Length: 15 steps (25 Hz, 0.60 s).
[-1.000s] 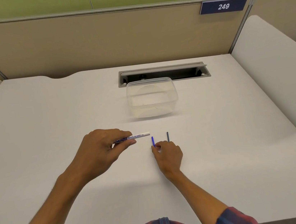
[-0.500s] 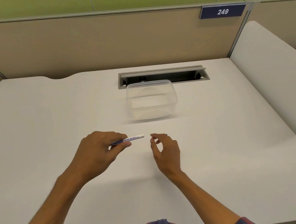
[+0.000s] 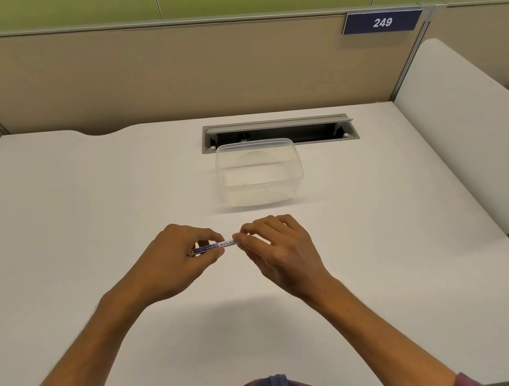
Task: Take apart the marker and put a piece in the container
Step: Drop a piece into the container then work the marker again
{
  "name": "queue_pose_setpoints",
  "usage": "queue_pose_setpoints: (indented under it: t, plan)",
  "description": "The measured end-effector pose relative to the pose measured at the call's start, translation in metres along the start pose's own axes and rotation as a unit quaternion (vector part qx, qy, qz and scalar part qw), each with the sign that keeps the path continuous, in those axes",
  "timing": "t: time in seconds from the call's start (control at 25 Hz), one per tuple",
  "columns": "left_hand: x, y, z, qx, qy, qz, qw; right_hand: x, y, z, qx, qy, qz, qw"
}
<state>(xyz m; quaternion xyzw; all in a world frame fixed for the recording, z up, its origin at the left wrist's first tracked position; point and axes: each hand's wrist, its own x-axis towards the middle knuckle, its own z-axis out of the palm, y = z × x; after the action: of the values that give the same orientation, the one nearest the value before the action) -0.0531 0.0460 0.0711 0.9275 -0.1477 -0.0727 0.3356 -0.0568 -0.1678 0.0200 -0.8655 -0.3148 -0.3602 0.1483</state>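
White marker (image 3: 216, 246) pinched at both ends: left hand (image 3: 175, 261) fingers closed round one end, right hand (image 3: 278, 248) fingertips gripping the other. Clear container (image 3: 260, 172) sits just beyond the fingers.

Right hand (image 3: 281, 247) left table, now pinching marker (image 3: 218, 246) end.

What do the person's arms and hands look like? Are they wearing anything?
Both hands, left hand and right hand, are bare: no gloves, rings or watch visible. The forearms are bare too. A red-and-blue plaid sleeve shows at the right arm's lower edge.
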Motion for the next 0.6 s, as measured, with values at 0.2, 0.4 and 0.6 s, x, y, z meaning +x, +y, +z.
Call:
queue_pose_setpoints:
  t: [0.2, 0.4, 0.6]
  plan:
    - [-0.001, -0.011, -0.012, 0.019, -0.028, -0.041, 0.999, -0.004, 0.010, 0.003, 0.011, -0.011, 0.026, 1.000]
    - [0.003, -0.010, -0.006, -0.041, -0.026, -0.034, 0.998, 0.000, 0.000, 0.009, 0.014, -0.026, 0.015, 0.999]
    - [0.006, -0.014, -0.004, -0.046, -0.002, -0.045, 0.998, 0.000, -0.001, 0.019, 0.022, -0.048, 0.035, 0.998]
